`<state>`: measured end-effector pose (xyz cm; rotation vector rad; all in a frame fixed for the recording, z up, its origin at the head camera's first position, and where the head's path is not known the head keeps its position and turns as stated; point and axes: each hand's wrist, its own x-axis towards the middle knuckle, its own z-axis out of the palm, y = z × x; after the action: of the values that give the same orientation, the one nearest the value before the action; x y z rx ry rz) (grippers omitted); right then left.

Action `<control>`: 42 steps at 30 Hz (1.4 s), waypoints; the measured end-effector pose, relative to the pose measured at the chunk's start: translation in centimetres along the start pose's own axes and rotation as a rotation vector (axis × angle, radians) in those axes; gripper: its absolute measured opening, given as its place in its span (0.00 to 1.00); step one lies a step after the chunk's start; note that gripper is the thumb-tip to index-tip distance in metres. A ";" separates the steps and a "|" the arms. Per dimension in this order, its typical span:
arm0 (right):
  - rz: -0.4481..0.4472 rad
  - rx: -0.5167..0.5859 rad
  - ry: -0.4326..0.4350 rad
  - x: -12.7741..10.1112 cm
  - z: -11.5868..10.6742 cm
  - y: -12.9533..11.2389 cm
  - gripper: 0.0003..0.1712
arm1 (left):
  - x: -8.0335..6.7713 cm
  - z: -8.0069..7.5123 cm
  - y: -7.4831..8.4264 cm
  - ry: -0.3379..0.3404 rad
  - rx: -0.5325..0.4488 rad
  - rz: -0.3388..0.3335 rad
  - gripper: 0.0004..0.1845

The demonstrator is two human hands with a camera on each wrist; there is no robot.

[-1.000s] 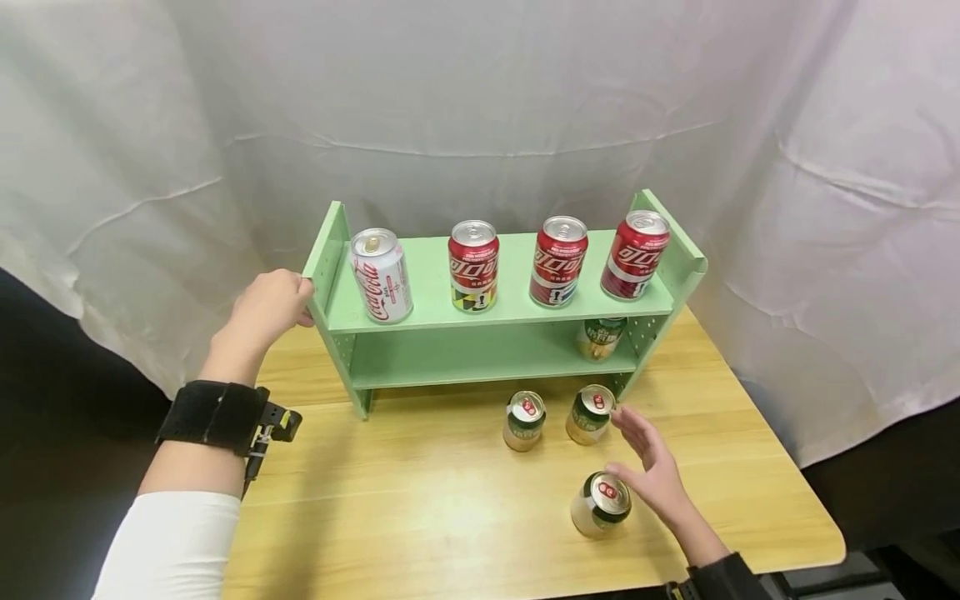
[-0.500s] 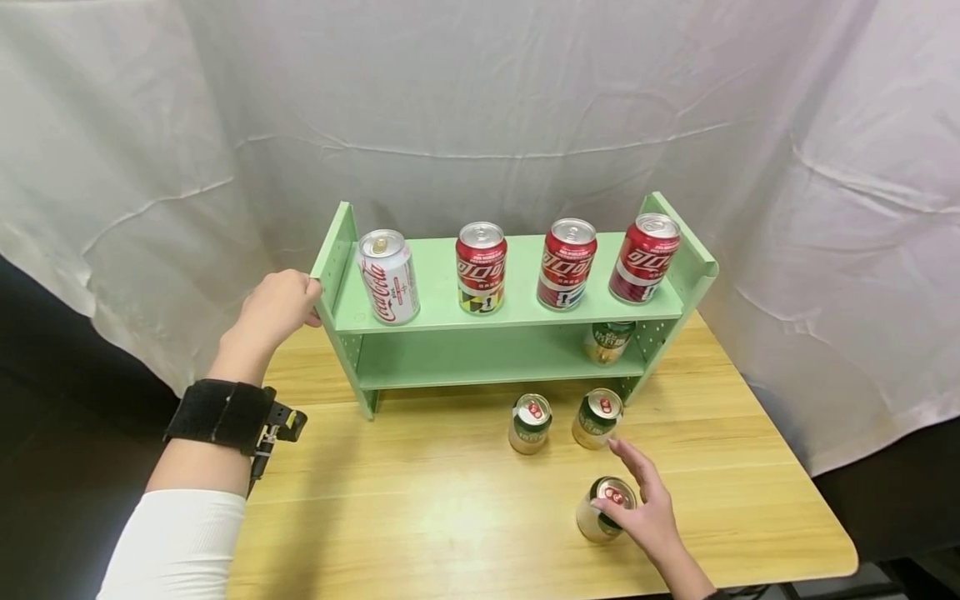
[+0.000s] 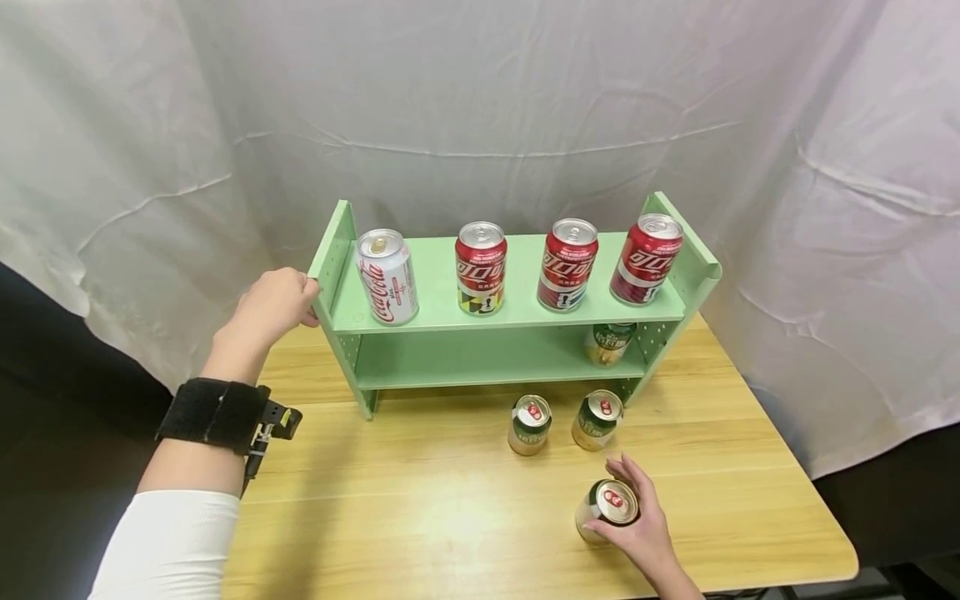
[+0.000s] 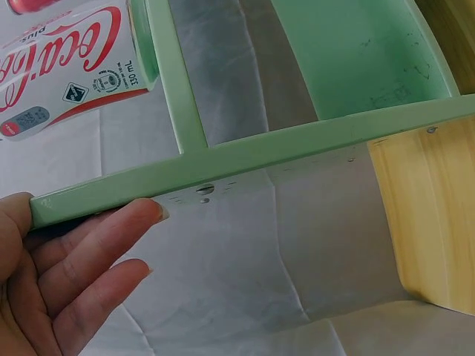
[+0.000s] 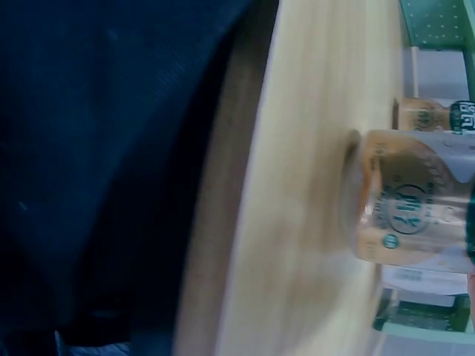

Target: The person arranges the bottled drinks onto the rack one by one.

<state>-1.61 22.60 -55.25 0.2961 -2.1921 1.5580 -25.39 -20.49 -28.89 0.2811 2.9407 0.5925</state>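
Observation:
At the left end of the green shelf rack [image 3: 480, 385], my left hand [image 3: 272, 310] grips the side panel [image 4: 245, 159]. Its thumb and fingers lie on opposite sides of the panel edge. My right hand [image 3: 637, 525] holds a green-and-gold drink can [image 3: 600, 512] near the front of the table, thumb on the near side and fingers behind. The right wrist view shows that can's gold lower part [image 5: 408, 208] close up. Two similar upright cans, one [image 3: 529, 425] and another [image 3: 597, 420], stand between it and the rack.
On the top shelf stand a white Coca-Cola can [image 3: 387, 277] and three red cans [image 3: 481, 268]. A green-and-gold can [image 3: 609, 343] sits at the lower shelf's right end. White curtains [image 3: 495, 100] surround the wooden table [image 3: 420, 517].
My right hand has moved toward the front from beside the can nearer the rack and closed round the front can. My left hand keeps its grip on the rack.

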 end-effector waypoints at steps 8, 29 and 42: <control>0.133 0.013 0.022 -1.2 0.5 0.6 0.60 | -0.2 0.0 0.2 0.000 -0.007 0.005 0.23; 0.378 -0.112 0.134 -3.5 1.8 5.2 0.54 | 0.1 -0.1 0.2 -0.083 -0.024 0.080 0.20; 0.406 -0.300 0.279 -3.6 2.9 4.9 0.51 | 0.3 0.1 -0.2 -0.081 -0.041 0.078 0.20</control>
<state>-1.08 21.28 -61.87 -0.4571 -2.3052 1.3280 -25.68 -20.60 -29.06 0.4072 2.8476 0.6351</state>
